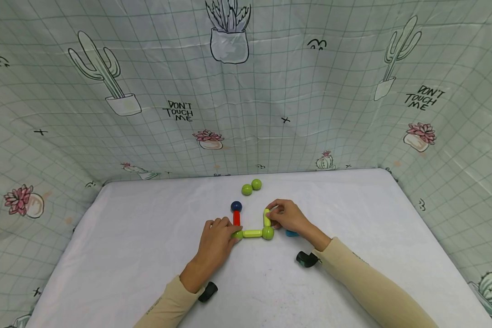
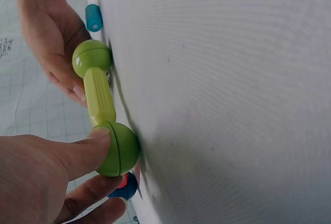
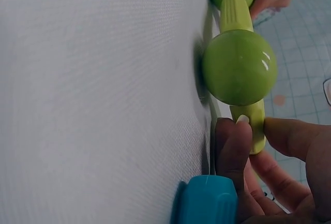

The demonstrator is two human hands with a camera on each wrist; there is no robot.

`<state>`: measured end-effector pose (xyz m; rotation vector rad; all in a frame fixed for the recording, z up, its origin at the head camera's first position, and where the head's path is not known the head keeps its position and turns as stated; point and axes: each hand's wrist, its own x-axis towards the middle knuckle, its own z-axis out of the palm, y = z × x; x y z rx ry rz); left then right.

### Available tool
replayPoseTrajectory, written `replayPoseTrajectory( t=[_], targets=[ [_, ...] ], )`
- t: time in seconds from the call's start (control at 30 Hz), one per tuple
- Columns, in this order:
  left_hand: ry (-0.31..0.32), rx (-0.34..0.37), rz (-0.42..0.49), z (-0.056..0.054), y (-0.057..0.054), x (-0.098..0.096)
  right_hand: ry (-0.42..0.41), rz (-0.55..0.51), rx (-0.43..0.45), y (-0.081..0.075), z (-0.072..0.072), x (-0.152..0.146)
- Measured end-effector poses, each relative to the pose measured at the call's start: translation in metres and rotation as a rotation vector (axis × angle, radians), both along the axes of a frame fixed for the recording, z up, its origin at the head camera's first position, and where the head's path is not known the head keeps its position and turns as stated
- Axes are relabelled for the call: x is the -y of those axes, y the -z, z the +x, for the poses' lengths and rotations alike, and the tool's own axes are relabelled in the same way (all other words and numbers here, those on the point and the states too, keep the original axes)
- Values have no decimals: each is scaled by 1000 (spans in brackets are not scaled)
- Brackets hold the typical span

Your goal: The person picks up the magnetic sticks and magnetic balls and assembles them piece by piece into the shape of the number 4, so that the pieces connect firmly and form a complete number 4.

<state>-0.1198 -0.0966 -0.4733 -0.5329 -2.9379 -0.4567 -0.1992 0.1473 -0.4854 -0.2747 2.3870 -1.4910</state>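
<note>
On the white table a joined U-shaped chain of toy balls and rods lies between the hands. My left hand point(image 1: 214, 243) grips the green ball point(image 2: 121, 149) at its left corner, thumb on top in the left wrist view. From that corner a red rod point(image 1: 236, 219) runs back to a dark blue ball point(image 1: 236, 207). A yellow-green rod point(image 1: 252, 233) links the left corner to a second green ball point(image 1: 268, 233). My right hand point(image 1: 289, 216) pinches another yellow-green rod point(image 3: 254, 123), whose near end meets that second ball.
A teal rod point(image 3: 209, 200) lies beside the right hand, partly hidden under it in the head view. Farther back sit two loose green balls point(image 1: 247, 189), close together. A patterned cloth point(image 1: 246, 100) hangs behind the table's far edge. Black cameras point(image 1: 207, 292) sit at both wrists.
</note>
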Motion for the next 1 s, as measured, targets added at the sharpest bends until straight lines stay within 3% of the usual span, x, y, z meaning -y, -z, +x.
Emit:
replayPoseTrajectory(
  t=[0.37,0.7,1.0],
  targets=[
    [-3,10,14,0,-2,0,-59,51,-40,-3,-3,-3],
    [-5,27,19,0,-4,-1,-66,153,-71,-14,-18,-9],
    [-3,23,-22,2,-5,-1,-55,164,-115,-24,-31,-8]
  ],
)
